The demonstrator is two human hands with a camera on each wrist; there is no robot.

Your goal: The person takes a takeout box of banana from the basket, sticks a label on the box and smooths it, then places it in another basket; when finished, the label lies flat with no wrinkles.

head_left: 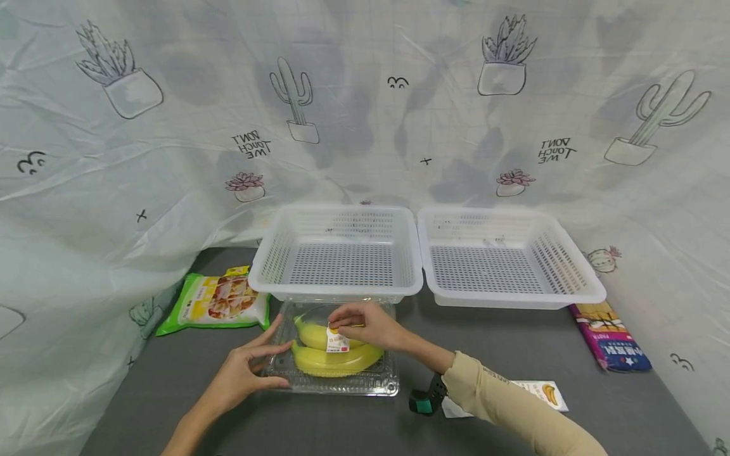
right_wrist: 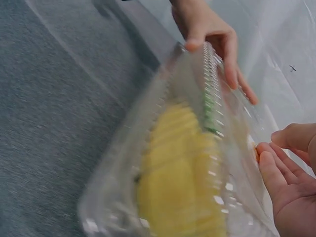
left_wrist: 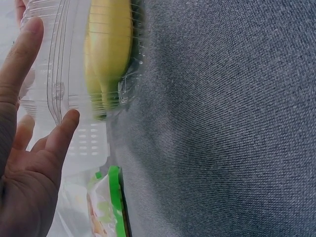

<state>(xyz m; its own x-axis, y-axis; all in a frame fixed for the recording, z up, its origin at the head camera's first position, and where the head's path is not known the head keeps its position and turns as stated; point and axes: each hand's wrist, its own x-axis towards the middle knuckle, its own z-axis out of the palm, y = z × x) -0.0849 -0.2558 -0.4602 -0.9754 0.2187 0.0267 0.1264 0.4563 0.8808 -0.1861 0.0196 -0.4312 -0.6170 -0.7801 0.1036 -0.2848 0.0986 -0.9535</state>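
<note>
A clear plastic clamshell box [head_left: 342,384], its lid down, holds yellow bananas [head_left: 331,364] on the dark table. My left hand [head_left: 242,373] rests against the box's left side, thumb and fingers spread along it; the left wrist view shows its fingers [left_wrist: 61,136] fairly straight at the box edge. Above the lid, my right hand [head_left: 371,326] pinches the top of a small white sticker label [head_left: 338,342] with an orange mark. In the right wrist view its fingertips [right_wrist: 266,160] are at the lid; whether the label is stuck down is unclear.
Two white perforated baskets [head_left: 336,290] [head_left: 513,297] stand side by side behind the box. A green-edged food bag [head_left: 228,301] lies left, a purple packet [head_left: 613,339] right. Under my right forearm lies a white paper with a banana picture [head_left: 542,392]. A patterned curtain [head_left: 365,126] surrounds the table.
</note>
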